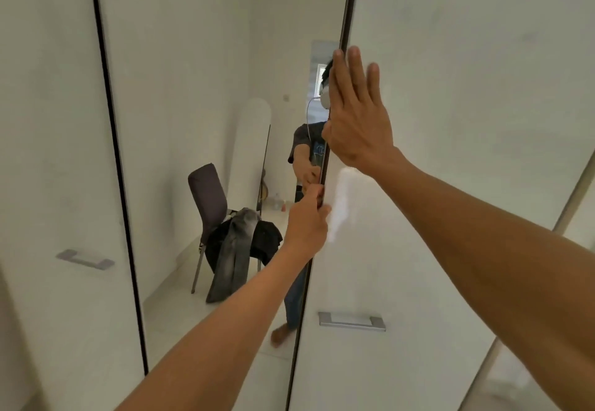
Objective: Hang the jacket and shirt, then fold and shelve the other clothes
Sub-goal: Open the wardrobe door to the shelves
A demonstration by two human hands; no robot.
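Left grip [306,220] on the mirror door [199,88], right grip [357,120] on the white door [450,185].
The left curls round the mirror door's right edge; the right lies flat, fingers straight. In the reflection, the clothes [240,246] hang over a chair [207,195].

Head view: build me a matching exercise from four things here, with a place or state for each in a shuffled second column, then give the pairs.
Things:
1. left hand
2. right hand
3. chair
4. right metal handle

Places or states:
A. reflected in the mirror door, clothes draped over it
B. lies flat against the white door, fingers straight
C. fixed low on the white door
D. grips the edge of the mirror door

Pairs: 1-D, 2-B, 3-A, 4-C.
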